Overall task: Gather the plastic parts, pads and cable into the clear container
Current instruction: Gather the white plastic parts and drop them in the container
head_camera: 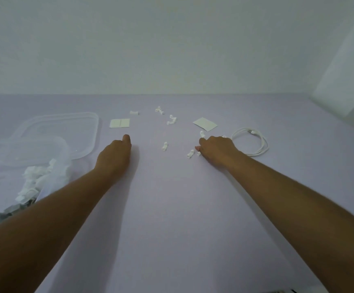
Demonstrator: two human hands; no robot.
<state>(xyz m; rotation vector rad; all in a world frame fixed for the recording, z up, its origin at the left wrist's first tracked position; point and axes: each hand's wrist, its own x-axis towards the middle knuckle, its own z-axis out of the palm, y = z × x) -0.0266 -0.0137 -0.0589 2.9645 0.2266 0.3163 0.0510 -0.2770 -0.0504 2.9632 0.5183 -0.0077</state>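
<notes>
Small white plastic parts lie scattered on the lilac table, among them one in the middle [164, 146] and a cluster farther back [171, 120]. One pale pad [119, 123] lies left of centre and another pad [205, 124] lies to the right. A coiled white cable [254, 143] sits at the right. My right hand [217, 149] is curled just left of the cable, its fingertips pinching a plastic part [199, 153] beside another part [190, 153]. My left hand [116, 154] rests as a closed fist below the left pad. The clear container [7, 149] at the left holds white parts [35, 178].
The clear lid [87, 132] lies behind the container, by the left pad. A pale wall rises behind the table's far edge. A white panel [345, 85] stands at the back right corner. Grey pieces [9, 210] lie at the container's near end.
</notes>
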